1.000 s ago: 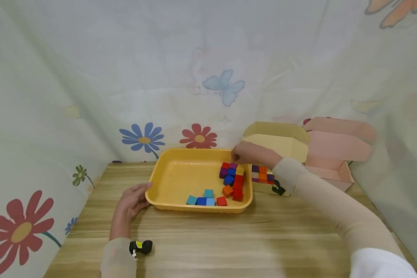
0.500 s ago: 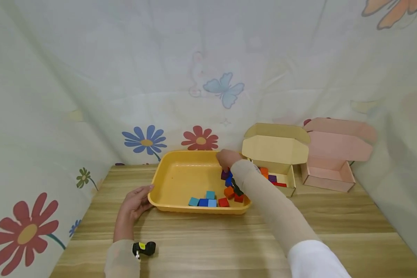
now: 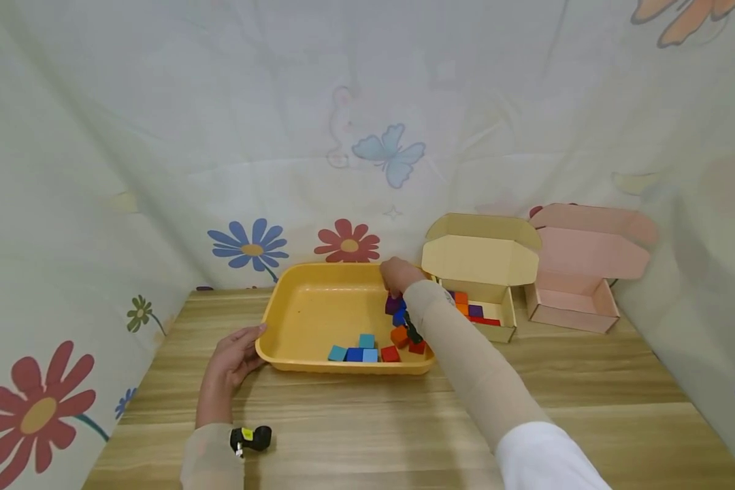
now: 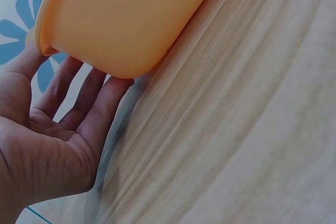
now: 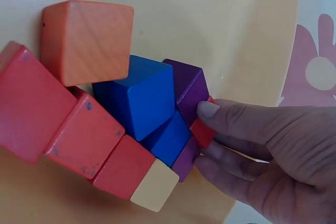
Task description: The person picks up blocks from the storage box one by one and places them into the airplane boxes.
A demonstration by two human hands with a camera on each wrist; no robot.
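Observation:
A yellow plastic tray [image 3: 318, 313] lies on the table with coloured cubes in it. My left hand [image 3: 235, 354] holds its left end; in the left wrist view the thumb sits at the rim and the fingers are under the wall. Inside the tray's far right part, my right hand [image 5: 262, 140] pinches a small-looking red cube [image 5: 201, 132], partly covered by the fingers. Against it lie a purple cube [image 5: 189, 85] and a second purple one, with blue cubes [image 5: 149, 98], a pale yellow cube [image 5: 155, 184], an orange cube [image 5: 86, 43] and red cubes beyond.
Right of the tray stands a lidded yellow box [image 3: 480, 262], lid up, with several cubes inside, partly behind my right forearm. A pink box [image 3: 572, 303] with raised lid is beside it. Teal cubes [image 3: 367, 341] and blue ones lie along the tray's near wall.
My right hand has moved left from the tray's far right corner to the cubes inside, and has come onto a red cube. The left hand keeps its hold on the tray.

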